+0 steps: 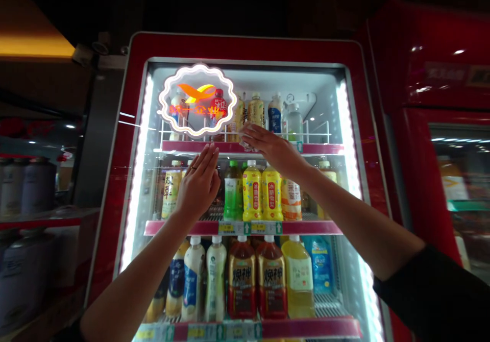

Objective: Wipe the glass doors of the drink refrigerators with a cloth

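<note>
A glass-fronted drinks fridge point(245, 48) with a red frame fills the middle of the head view. My left hand point(199, 181) lies flat against its glass door, fingers stretched upward, a ring on one finger; nothing shows in it. Higher and to the right, my right hand point(273, 148) presses a crumpled whitish cloth point(247, 133) to the glass beneath its fingertips. Most of that cloth is hidden by the fingers, so whether it is paper or fabric I cannot tell. A glowing scalloped sign point(198, 125) is on the upper left of the glass, just above my left fingertips.
Behind the glass, yellow bottles point(252, 191) and dark red bottles point(242, 281) stand on shelves with pink edges point(314, 227). Another red fridge point(417, 143) adjoins on the right. Large pale containers point(36, 186) sit on a rack at the left.
</note>
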`<state>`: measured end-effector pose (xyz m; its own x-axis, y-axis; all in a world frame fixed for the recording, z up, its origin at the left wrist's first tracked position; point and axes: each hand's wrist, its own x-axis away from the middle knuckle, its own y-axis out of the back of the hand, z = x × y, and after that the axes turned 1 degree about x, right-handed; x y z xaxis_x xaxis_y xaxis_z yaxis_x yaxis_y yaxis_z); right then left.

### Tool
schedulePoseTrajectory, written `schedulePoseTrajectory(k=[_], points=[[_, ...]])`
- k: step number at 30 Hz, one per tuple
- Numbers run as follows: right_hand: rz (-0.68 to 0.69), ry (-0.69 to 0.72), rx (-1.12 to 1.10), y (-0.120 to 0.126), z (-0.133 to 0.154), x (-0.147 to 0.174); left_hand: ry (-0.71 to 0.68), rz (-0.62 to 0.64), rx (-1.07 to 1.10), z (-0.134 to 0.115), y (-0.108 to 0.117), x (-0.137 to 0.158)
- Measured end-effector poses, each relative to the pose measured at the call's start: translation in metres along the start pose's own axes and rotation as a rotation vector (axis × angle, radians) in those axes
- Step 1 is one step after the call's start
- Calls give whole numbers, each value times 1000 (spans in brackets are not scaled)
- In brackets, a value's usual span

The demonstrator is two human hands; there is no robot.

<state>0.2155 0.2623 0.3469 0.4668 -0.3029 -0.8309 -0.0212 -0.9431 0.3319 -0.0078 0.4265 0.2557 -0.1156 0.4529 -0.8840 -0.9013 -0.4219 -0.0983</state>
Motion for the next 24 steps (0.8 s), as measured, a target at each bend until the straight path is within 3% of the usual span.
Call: schedulePoseTrajectory(k=[5, 9, 14, 18, 24], points=[[-70, -153, 91, 22, -35, -13, -6, 42, -2, -16, -4, -10], [-130, -184, 107, 14, -30, -37, 16, 112, 28, -37, -13, -24], [-7, -33, 41, 9, -13, -5, 14, 179, 47, -60, -26, -41], [15, -40, 25, 28, -38, 24, 11, 184, 54, -75, -34, -53], [-175, -164, 87, 41, -74, -5, 31, 186, 17, -93, -55, -56]])
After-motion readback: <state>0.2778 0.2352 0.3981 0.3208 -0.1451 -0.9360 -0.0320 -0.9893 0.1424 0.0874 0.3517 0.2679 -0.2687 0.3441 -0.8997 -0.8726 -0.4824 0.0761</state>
